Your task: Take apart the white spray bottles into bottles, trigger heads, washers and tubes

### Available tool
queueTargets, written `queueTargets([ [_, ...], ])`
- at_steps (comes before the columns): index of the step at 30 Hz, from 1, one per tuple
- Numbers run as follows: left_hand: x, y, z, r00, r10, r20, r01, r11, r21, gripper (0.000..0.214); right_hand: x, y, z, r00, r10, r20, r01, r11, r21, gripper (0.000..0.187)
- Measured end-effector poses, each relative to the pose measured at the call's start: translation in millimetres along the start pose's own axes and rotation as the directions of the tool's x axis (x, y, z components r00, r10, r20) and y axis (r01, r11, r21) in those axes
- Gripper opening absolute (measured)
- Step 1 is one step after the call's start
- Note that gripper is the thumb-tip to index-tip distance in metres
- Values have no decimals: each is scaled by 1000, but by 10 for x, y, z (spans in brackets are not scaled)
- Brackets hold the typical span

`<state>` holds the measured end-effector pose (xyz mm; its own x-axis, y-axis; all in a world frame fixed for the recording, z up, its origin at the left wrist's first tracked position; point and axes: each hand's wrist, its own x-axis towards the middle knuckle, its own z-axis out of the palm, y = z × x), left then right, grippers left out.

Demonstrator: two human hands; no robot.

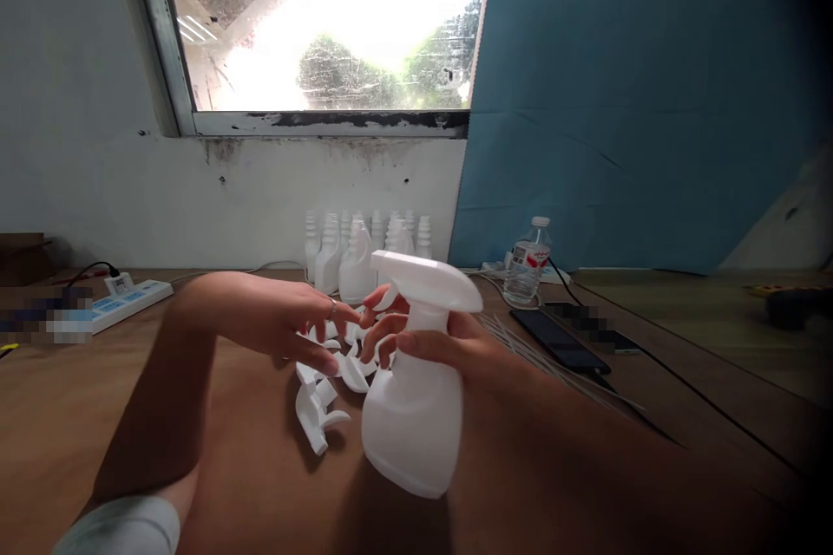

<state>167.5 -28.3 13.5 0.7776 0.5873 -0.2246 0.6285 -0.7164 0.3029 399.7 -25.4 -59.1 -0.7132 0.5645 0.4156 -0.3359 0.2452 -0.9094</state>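
Observation:
A white spray bottle (416, 425) with its trigger head on stands slightly tilted in front of me. My right hand (455, 342) is wrapped round its neck, just below the head. To its left, my left hand (292, 321) hovers with fingers apart over loose white trigger spray heads (316, 408); nothing shows in it. Its fingertips come close to the right hand's fingers, and I cannot tell whether they touch. Behind the hands stand several white bottles (356, 264) without heads, grouped against the wall.
A power strip (134, 305) lies at the left. At the right are a clear water bottle (527, 264), a black phone (556, 340), cables and a bundle of thin white tubes (553, 364). The wall with a window (325, 123) bounds the brown table at the back.

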Motion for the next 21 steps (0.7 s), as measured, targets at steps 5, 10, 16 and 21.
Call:
queueTargets([
  [5,436,172,119,989,142,-31,-141,990,17,53,-55,-240,-117,967,-163,-197,167,986,1,32],
  [10,512,-41,75,903,240,-356,-227,971,77,43,-80,-461,-311,921,-291,-258,213,933,-291,42],
  [16,-101,-1277,-284,538,-200,-818,241,967,-79,67,-226,-340,-704,863,-358,-357,47,760,-649,49],
  [21,-680,-2270,-127,-21,-602,-798,627,614,-479,67,-457,67,-1112,852,-260,-455,-118,751,-650,47],
])
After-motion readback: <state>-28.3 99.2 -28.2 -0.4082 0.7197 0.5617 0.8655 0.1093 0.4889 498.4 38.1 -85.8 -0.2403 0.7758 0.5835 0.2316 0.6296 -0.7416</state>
